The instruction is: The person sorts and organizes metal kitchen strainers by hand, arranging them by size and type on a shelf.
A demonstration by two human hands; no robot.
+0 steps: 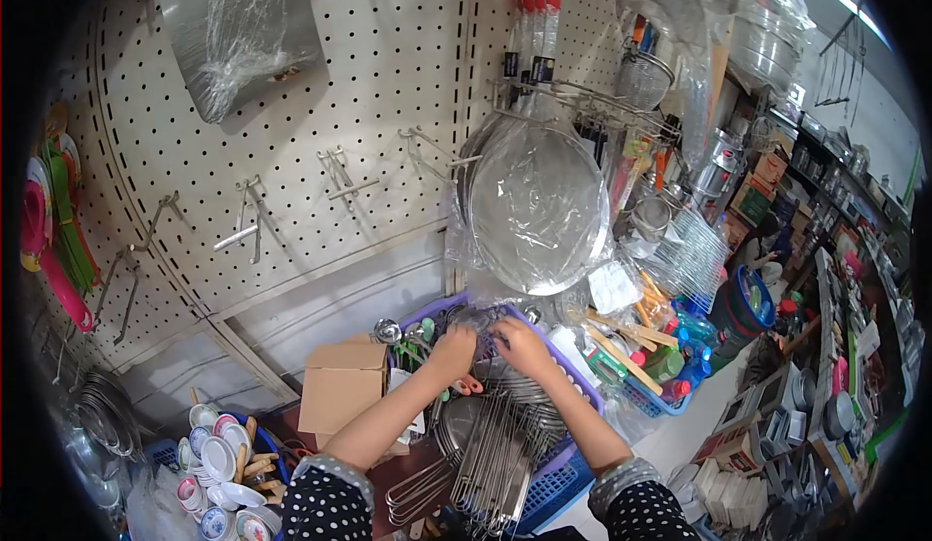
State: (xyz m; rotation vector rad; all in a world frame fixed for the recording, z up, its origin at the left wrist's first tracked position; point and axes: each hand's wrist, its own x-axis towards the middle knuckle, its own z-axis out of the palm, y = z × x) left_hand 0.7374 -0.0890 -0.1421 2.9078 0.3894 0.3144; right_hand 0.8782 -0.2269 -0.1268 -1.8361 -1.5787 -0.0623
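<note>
My left hand point(452, 352) and my right hand point(522, 347) are both down in a purple plastic basket point(582, 382) below a pegboard wall. Each hand has its fingers curled onto a plastic-wrapped stack of round metal strainers point(488, 329) lying in the basket. Long wire handles point(495, 454) of more strainers stick out toward me, under my forearms. Small metal ladles point(388, 330) lie at the basket's left end.
A large wrapped round strainer point(537, 209) hangs on the pegboard point(291, 104) among bare hooks. A cardboard box point(342, 383) sits left of the basket, small bowls point(218, 463) lower left. Blue baskets point(652, 397) of utensils stand right. A person point(767, 240) crouches in the aisle.
</note>
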